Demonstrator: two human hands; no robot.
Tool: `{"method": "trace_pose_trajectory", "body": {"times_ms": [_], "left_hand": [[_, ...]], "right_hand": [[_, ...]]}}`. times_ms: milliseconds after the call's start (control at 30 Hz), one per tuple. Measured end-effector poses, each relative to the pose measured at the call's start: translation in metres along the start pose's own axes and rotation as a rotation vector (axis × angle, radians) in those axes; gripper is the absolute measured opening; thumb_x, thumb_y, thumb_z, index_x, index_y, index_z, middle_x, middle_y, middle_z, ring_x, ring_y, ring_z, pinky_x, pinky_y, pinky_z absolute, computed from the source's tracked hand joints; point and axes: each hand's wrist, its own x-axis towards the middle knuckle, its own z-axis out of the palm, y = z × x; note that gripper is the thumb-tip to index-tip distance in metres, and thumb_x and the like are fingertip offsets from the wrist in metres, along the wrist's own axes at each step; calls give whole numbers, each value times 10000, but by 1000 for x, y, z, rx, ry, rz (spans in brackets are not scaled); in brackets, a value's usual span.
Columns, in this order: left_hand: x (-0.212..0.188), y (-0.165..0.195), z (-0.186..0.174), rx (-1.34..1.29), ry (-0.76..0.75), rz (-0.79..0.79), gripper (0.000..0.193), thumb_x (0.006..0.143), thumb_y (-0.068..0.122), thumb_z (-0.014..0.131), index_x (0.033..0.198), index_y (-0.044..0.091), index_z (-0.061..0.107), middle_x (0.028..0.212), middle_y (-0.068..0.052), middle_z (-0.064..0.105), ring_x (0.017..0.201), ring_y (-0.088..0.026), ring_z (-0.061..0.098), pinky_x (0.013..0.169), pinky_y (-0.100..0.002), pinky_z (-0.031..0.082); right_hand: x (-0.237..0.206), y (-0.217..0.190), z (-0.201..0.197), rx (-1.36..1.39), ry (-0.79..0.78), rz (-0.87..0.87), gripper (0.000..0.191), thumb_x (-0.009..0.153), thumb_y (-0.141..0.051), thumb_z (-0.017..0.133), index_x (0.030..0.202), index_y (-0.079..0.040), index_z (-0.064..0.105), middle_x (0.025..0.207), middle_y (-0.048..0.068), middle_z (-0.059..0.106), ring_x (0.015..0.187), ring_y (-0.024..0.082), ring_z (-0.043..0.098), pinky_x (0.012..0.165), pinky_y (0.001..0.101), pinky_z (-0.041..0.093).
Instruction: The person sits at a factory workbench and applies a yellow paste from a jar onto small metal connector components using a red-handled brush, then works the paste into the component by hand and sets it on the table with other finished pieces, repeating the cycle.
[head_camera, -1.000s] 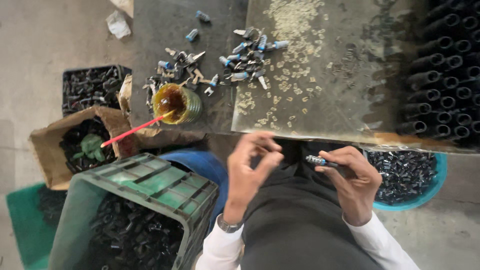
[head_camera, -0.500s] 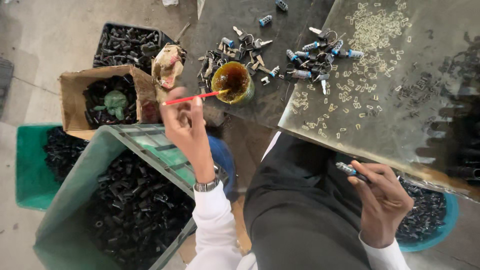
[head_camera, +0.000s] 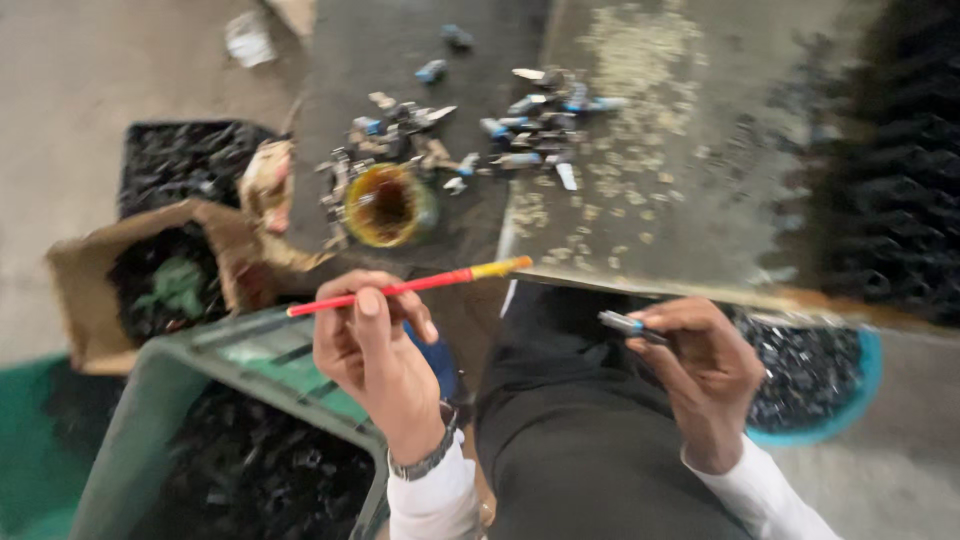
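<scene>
The left hand grips a thin red brush with a yellow tip, pointing to three o'clock. The right hand pinches a small grey-blue metal part. At twelve o'clock, a round amber glass jar sits on the dark worktop.

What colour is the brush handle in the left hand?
Red, with a yellow-orange section near the tip end, on the brush held by the left hand; head view.

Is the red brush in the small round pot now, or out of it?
Out. The left hand holds the brush level in the air, apart from the pot.
</scene>
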Motion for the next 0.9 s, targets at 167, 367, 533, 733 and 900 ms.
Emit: {"method": "trace_pose_trajectory", "body": {"times_ms": [167, 367, 533, 733, 900], "left_hand": [[-21, -12, 21, -13, -149, -137, 214, 1078, 203, 629, 1080, -9, 609, 858, -98, 631, 674, -146, 562, 573, -271, 438], [-32, -19, 28, 3, -235, -237, 153, 1044, 130, 629, 1065, -21, 623, 880, -100, 650, 721, -135, 615, 561, -259, 488], [-33, -22, 25, 42, -242, -246, 138, 1044, 112, 618, 1062, -25, 632, 861, -100, 664, 698, -123, 618, 559, -248, 487], [-35, -23, 24, 164, -197, -209, 151, 1038, 118, 618, 1068, -29, 634, 822, -97, 667, 634, -117, 597, 570, -240, 483], [-32, -17, 17, 97, -128, -116, 147, 1058, 123, 613, 1067, -23, 612, 830, -91, 634, 658, -131, 571, 588, -251, 472]], "right_hand": [[-1, -10, -6, -82, 0, -36, 251, 855, 179, 707, 1052, 39, 639, 1128, 152, 630, 1084, 205, 676, 912, 295, 614], [-1, -18, -8, -82, 43, -52, 257, 862, 178, 703, 1059, 34, 620, 1147, 149, 625, 1093, 199, 670, 934, 284, 606], [0, -18, -7, -91, 26, -78, 264, 861, 181, 707, 1064, 34, 621, 1150, 148, 628, 1098, 198, 668, 936, 283, 604], [-1, -16, -8, -163, 8, -129, 284, 840, 183, 730, 1059, 31, 631, 1148, 150, 636, 1099, 207, 680, 959, 292, 605], [-4, -11, -9, -108, 34, -89, 256, 859, 183, 711, 1047, 27, 632, 1159, 157, 634, 1100, 212, 677, 923, 298, 622]]}}
